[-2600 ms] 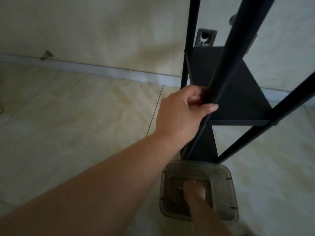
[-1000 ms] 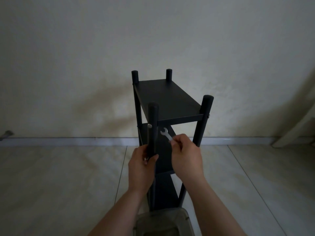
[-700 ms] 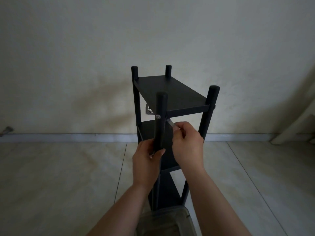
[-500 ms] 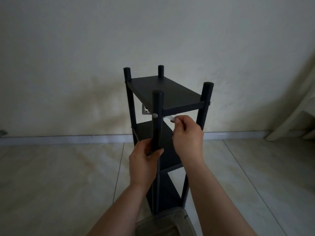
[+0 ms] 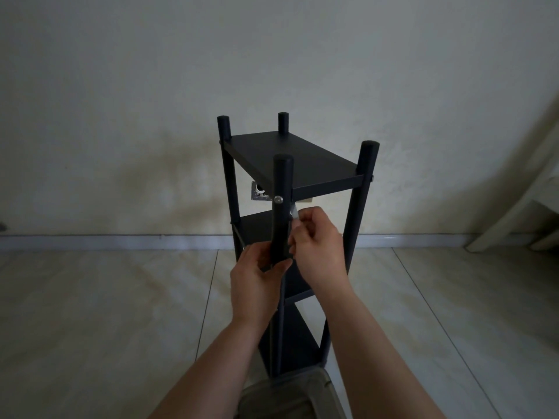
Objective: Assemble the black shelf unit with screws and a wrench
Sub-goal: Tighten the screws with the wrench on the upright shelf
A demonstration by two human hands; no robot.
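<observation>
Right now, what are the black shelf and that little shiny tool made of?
The shelf looks like metal posts and flat boards, painted matte black; the boards could be wood. The tool, pinched by the right hand, gleams silvery, probably steel, though mostly hidden.

- A translucent plastic container (image 5: 290,394) sits on the floor at the bottom edge.
- A metal wall plate (image 5: 259,191) is mounted low on the cream wall (image 5: 121,86).
- A pale baseboard (image 5: 106,241) meets beige floor tiles (image 5: 90,313).
- White furniture (image 5: 526,213) stands at right.
</observation>
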